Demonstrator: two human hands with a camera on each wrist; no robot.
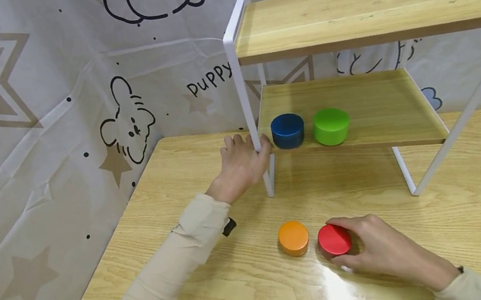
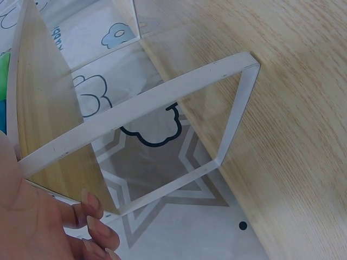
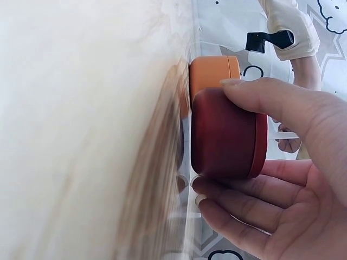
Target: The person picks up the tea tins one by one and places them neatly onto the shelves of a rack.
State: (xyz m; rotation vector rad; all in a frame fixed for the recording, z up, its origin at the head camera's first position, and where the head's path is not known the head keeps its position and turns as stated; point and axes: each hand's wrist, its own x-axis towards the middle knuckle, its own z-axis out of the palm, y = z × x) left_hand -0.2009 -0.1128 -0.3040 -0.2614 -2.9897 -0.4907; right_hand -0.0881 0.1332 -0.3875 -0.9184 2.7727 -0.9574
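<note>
Red tin: (image 1: 334,240) on my head feed it sits toward the near edge of the table, (image 1: 224,296) in the right hand, right of the orange tin (whether it rests on the wood or just clears it, I cannot tell)
Right hand: (image 1: 381,248) I see it pinching the red tin from the right, thumb on the near side, fingers on the far side
Orange tin: (image 1: 293,239) on the table, just left of the red one, with a narrow gap between them
Left hand: (image 1: 242,162) it holds the rack (image 1: 363,7) by its left near post, (image 1: 240,83) thumb to the right of it, the fingers loosely curled to the left
Blue tin: (image 1: 287,131) on the lower board, (image 1: 386,104) at the left end beside the left thumb
Green tin: (image 1: 331,127) same board, just right of the blue one, apart from it
Sleeves: (image 1: 165,268) pale on both arms, a black clip (image 1: 229,227) at the left cuff
Cloth: (image 1: 76,193) hung left of the table and behind it, printed with stars, dogs and "puppy"
</note>
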